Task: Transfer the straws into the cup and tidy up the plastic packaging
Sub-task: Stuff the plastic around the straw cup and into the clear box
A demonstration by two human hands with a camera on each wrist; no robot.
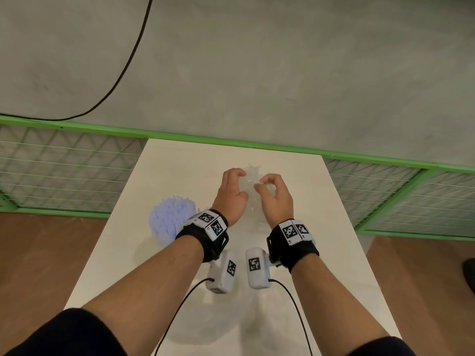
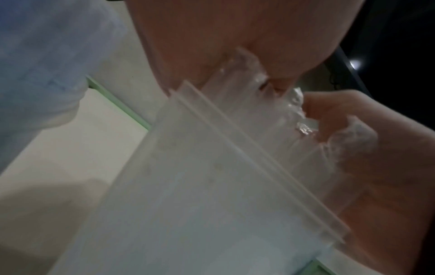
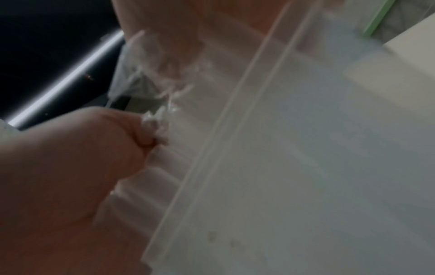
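While the pale blue straws (image 1: 171, 220) are bristling upright at your left, your left hand (image 1: 231, 195) and right hand (image 1: 275, 195) are both pinching the crinkled clear plastic zip bag (image 2: 212, 195).

white table (image 1: 295, 253), green wire fence (image 1: 64, 170), grey wall (image 1: 282, 60), brown floor (image 1: 38, 258).

An indoor data-recording or test area rather than a home. A plain white table (image 1: 180, 160) stands at centre frame on a brown wood-pattern floor (image 1: 38, 253), against a low green-framed wire-mesh barrier (image 1: 64, 160) crossing mid-frame. Beyond it lies bare grey concrete (image 1: 282, 60), with a black cable (image 1: 128, 62) trailing at upper left.
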